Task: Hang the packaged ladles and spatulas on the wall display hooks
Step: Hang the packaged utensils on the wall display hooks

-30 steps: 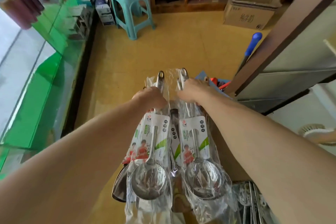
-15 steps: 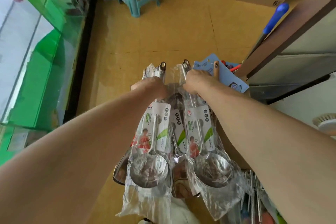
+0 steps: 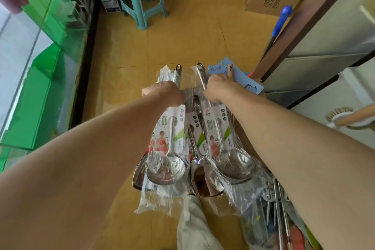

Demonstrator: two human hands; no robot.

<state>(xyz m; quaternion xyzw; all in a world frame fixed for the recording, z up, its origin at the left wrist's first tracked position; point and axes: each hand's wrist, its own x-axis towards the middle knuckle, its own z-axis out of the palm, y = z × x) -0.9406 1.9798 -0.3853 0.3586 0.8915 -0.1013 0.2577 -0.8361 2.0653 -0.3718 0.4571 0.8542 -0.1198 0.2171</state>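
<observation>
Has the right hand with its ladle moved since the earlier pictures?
Yes, slightly forward. The packaged ladle in the right hand now reaches the floor seam with its handle tip; earlier the tip stopped short of it.

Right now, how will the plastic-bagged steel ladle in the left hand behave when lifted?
Probably stiff: the bagged steel ladle hangs straight from the left hand. Its wide bowl sits lowest, so it may swing. The loose, glossy clear bag could slip in the grip.

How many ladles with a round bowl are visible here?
2. The left ladle hangs from the left hand, the right ladle from the right hand. The packs between them may hide more.
</observation>
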